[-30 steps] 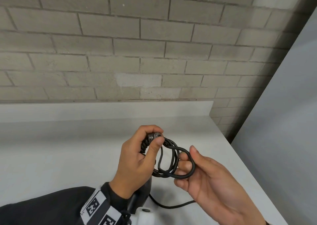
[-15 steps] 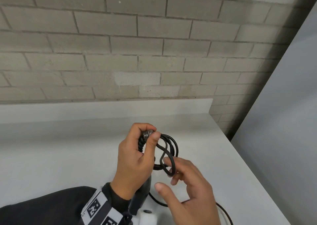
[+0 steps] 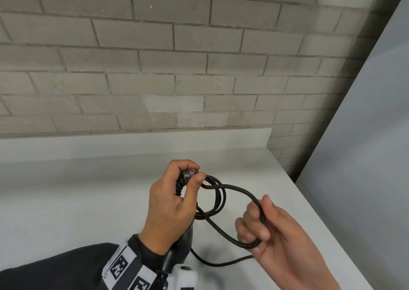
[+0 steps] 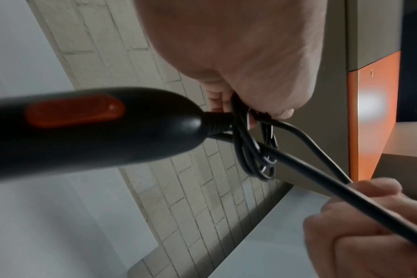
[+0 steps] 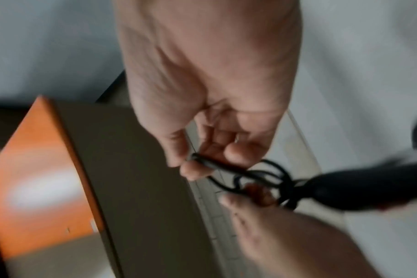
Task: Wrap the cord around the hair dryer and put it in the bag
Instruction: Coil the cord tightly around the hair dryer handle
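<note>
My left hand (image 3: 192, 174) grips the handle end of the black hair dryer (image 3: 180, 251) above the counter, its thumb pressing several coils of black cord (image 3: 218, 198) against the handle. The dryer's body hangs below that hand, mostly hidden. To the right, my right hand (image 3: 259, 219) curls its fingers round a wide loop of the cord. The slack runs down onto the counter. The left wrist view shows the hair dryer handle (image 4: 95, 131) with an orange switch (image 4: 74, 111) and the cord (image 4: 321, 180) stretching to the right hand (image 4: 369, 216). The bag is not in view.
A white counter (image 3: 77, 201) runs to a brick wall (image 3: 177, 68) behind; its right edge falls off beside a grey panel (image 3: 365, 157). A white wrist device (image 3: 186, 276) sits at the bottom edge. An orange-edged cabinet (image 4: 374, 112) shows in the wrist views.
My right hand has moved right from the coils and closed round the cord, drawing out a wider loop. The left hand keeps its grip on the handle and coils.
</note>
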`<state>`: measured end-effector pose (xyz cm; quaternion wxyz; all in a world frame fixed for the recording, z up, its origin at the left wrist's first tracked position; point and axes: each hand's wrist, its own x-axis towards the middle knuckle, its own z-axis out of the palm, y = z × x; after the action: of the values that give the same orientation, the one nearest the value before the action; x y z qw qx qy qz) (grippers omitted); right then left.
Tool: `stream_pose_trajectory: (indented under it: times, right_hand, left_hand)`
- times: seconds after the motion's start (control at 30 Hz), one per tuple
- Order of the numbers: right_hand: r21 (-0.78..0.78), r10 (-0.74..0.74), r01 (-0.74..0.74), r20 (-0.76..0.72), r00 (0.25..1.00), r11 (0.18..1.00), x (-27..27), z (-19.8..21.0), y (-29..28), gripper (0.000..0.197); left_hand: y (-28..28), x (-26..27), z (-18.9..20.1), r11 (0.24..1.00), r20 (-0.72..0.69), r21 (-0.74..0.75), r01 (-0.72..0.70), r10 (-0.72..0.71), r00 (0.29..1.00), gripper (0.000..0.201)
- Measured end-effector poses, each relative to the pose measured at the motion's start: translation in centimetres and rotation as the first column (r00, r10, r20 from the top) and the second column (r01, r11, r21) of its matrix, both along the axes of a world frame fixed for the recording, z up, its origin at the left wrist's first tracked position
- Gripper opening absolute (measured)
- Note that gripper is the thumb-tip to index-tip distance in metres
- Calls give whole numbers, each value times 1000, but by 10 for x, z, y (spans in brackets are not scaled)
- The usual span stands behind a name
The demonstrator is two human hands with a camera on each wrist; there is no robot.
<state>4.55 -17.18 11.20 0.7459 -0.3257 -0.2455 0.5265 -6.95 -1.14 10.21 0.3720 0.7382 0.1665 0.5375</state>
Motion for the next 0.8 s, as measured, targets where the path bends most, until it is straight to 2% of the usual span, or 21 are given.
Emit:
stream_pose_trajectory:
  times: [0.1, 0.2, 0.27, 0.33, 0.4, 0.43, 0.47, 0.5, 0.57, 0.6, 0.67, 0.73, 0.8]
  right_hand:
    - [204, -5, -35, 194, 981, 978, -6, -22, 5, 44]
    - [249, -132, 31, 400, 907, 968, -15, -42, 10, 48]
    - [247, -293, 176, 595, 749, 953, -24, -51, 13, 53]
    - [251, -416, 364, 761, 499, 897, -33, -58, 19, 54]
    - [376, -520, 464, 822, 234, 802, -37, -64, 26, 40]
    - [439, -558, 473, 818, 141, 763, -38, -65, 29, 32]
    - [476, -580, 479, 810, 88, 738, -38, -66, 31, 24]
    - [485, -583, 482, 809, 70, 730, -36, -64, 31, 19]
    - [467, -574, 475, 813, 101, 745, -31, -58, 28, 14]
    - [445, -570, 475, 806, 157, 759, -30, -54, 25, 14]
    - [351, -554, 482, 739, 383, 802, -28, -44, 20, 20]
    - [266, -529, 473, 597, 603, 840, -25, -39, 14, 30]
    - [228, -532, 483, 438, 725, 846, -19, -31, 7, 39]
  left_hand:
    - [-1, 3, 0, 997, 25, -72, 33, -32, 999, 20]
    - [-1, 3, 0, 991, 51, -130, 28, -22, 998, 24]
    - [0, 3, 0, 989, 61, -145, 22, -14, 998, 25]
    - [-2, 4, 0, 989, 58, -148, 25, -17, 998, 25]
    - [-3, 6, -1, 989, 51, -146, 37, -30, 998, 25]
    - [-4, 6, -1, 989, 46, -140, 43, -37, 998, 24]
    - [-5, 7, -1, 990, 41, -134, 48, -43, 998, 24]
    - [-6, 7, -2, 990, 37, -129, 53, -49, 998, 23]
    - [-7, 7, -2, 989, 33, -136, 56, -52, 998, 24]
    - [-6, 7, -2, 988, 32, -144, 50, -46, 998, 24]
    - [-5, 6, -3, 987, 33, -154, 34, -29, 999, 23]
    - [-5, 7, -3, 988, 32, -154, 32, -27, 999, 23]
    - [-4, 6, -4, 989, 22, -143, 31, -28, 999, 24]
